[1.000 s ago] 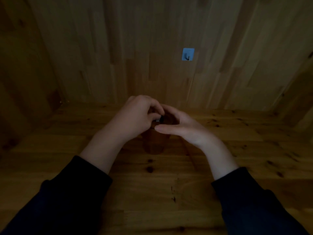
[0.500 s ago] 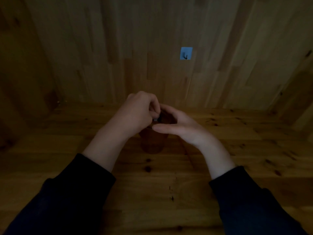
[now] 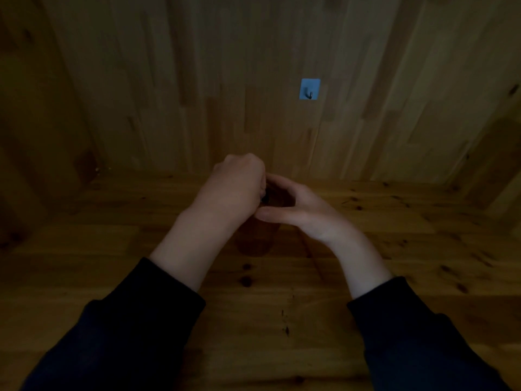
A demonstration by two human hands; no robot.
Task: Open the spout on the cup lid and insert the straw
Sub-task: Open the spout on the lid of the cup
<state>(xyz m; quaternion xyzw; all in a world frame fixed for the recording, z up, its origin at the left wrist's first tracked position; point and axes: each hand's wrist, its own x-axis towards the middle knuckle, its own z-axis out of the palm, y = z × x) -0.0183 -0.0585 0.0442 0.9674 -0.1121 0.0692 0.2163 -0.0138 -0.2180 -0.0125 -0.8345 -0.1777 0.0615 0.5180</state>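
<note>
A brown see-through cup [image 3: 255,238] stands on the wooden table [image 3: 282,320] at the middle of the view. Its dark lid [image 3: 280,197] shows between my hands. My right hand [image 3: 304,213] wraps the cup's top from the right, thumb across the front and fingers behind. My left hand [image 3: 236,190] is curled over the lid's left edge, its fingertips pinched on a small dark part [image 3: 264,198] there, which looks like the spout. A thin dark line [image 3: 311,253] on the table right of the cup may be the straw; the light is too dim to be sure.
A wooden back wall [image 3: 225,94] rises just behind the cup and carries a blue square hook [image 3: 310,89]. Wooden side walls close in at the left and right. Dark sleeves cover both forearms.
My left hand has rolled further over the lid, so its knuckles now hide the fingertips. The right hand keeps the same hold on the cup.
</note>
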